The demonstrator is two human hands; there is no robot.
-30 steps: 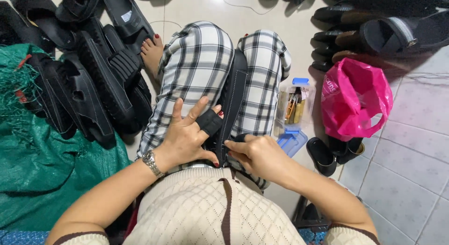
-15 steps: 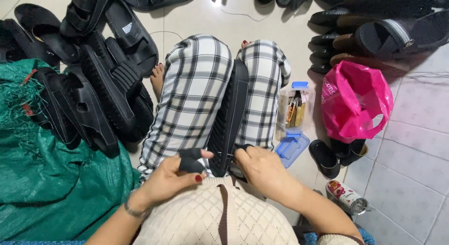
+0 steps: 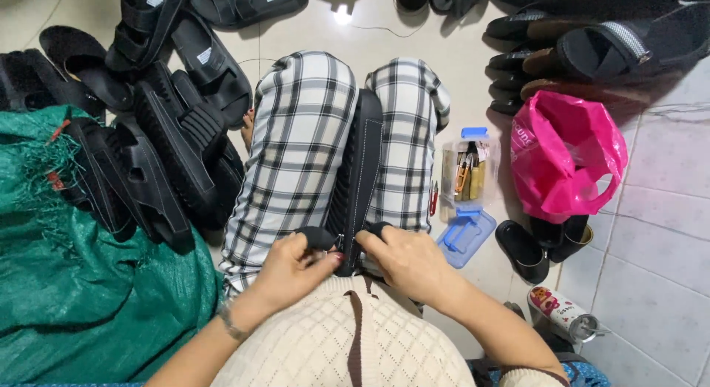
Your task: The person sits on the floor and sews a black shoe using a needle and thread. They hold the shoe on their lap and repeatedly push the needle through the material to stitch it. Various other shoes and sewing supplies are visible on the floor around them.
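Observation:
A black sandal (image 3: 357, 172) lies sole-side up between my knees, on my checked trousers (image 3: 296, 150), its length running away from me. My left hand (image 3: 290, 267) pinches a black strap end at the sandal's near end. On the other side of that end my right hand (image 3: 410, 261) grips the other black strap. The two hands almost meet over my lap, and the fingertips are partly hidden by the straps.
A pile of black sandals (image 3: 159, 147) and a green woven sack (image 3: 74, 283) lie on my left. To the right stand an open clear box of tools (image 3: 466, 172) with its blue lid (image 3: 464, 235), a pink plastic bag (image 3: 566, 154), small black soles (image 3: 521, 248), a printed tube (image 3: 562, 311) and more sandals (image 3: 592, 51).
My left hand was spread flat on the sandal a second ago; it has since drawn back toward my body and closed on the strap end. The view has tilted slightly.

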